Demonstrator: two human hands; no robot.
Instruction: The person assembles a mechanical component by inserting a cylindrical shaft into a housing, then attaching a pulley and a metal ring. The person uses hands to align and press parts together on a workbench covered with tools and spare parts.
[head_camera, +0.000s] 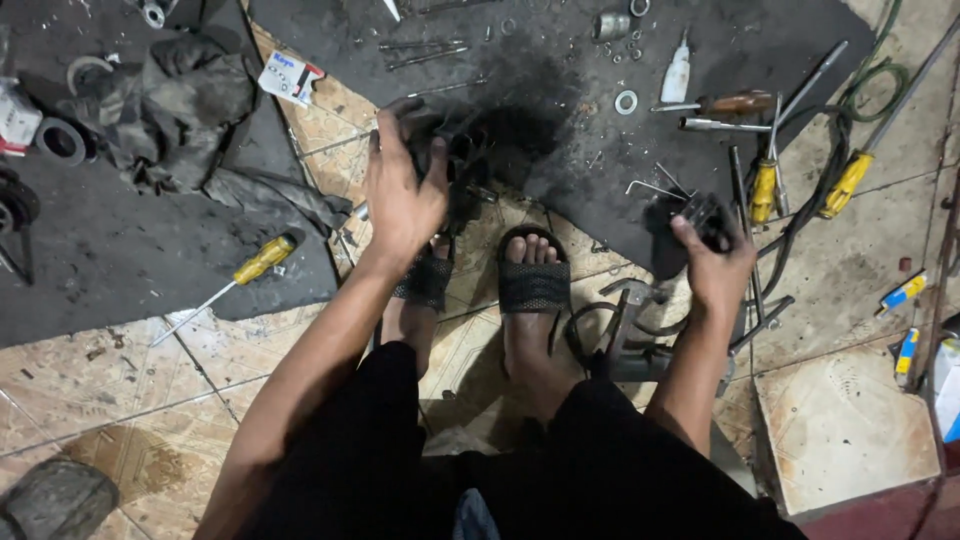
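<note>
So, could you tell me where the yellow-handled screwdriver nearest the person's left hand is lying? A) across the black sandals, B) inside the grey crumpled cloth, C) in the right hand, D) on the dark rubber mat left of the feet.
D: the yellow-handled screwdriver lies on the dark rubber mat, its shaft tip reaching the tiled floor, below and left of the left hand; the right hand grips a small dark metal part.

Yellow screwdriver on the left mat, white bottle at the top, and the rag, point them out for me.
yellow screwdriver (262, 259), head view, on its yellow handle.
white bottle (677, 75), head view, on its body.
rag (175, 105), head view, on its crumpled middle.
</note>
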